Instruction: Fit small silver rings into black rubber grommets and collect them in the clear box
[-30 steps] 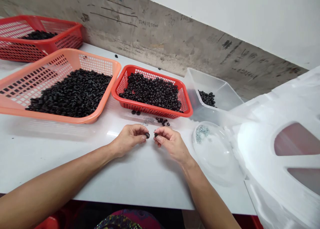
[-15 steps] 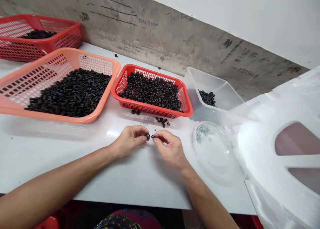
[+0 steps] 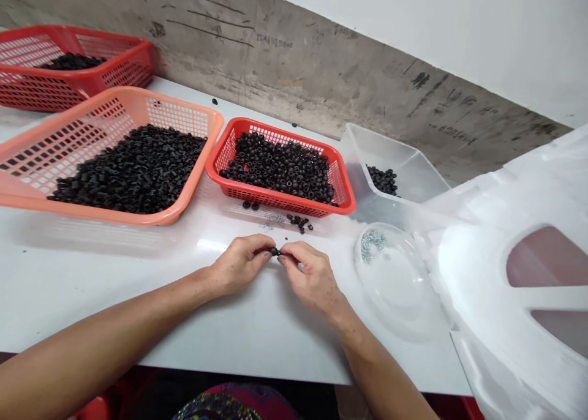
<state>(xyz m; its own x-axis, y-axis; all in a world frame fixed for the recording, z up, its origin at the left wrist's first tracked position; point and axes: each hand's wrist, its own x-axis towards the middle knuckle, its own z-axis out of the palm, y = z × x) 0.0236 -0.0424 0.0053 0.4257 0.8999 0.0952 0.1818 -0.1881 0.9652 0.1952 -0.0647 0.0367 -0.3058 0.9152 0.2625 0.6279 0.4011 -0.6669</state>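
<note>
Over the white table (image 3: 257,334), my left hand (image 3: 241,262) pinches a small round black part (image 3: 274,251) between thumb and fingers. Fingertips of my right hand (image 3: 312,276) close on a smaller black piece that meets the round part; the fingers hide most of both. Just beyond the hands lie several loose black pieces (image 3: 301,223), a scatter of tiny metal bits (image 3: 273,220) and two black rings (image 3: 250,205). Behind these stands a red basket (image 3: 280,201) filled with black rings.
An orange basket (image 3: 160,217) of black parts stands at left, with another red basket (image 3: 124,71) behind it. At right are a clear bin (image 3: 395,147) of black parts, a round clear dish (image 3: 395,285) with metal bits, and a large white plastic-covered object (image 3: 478,255).
The two hands have come together, closing the small gap between the pieces they hold. The view has shifted very slightly.
</note>
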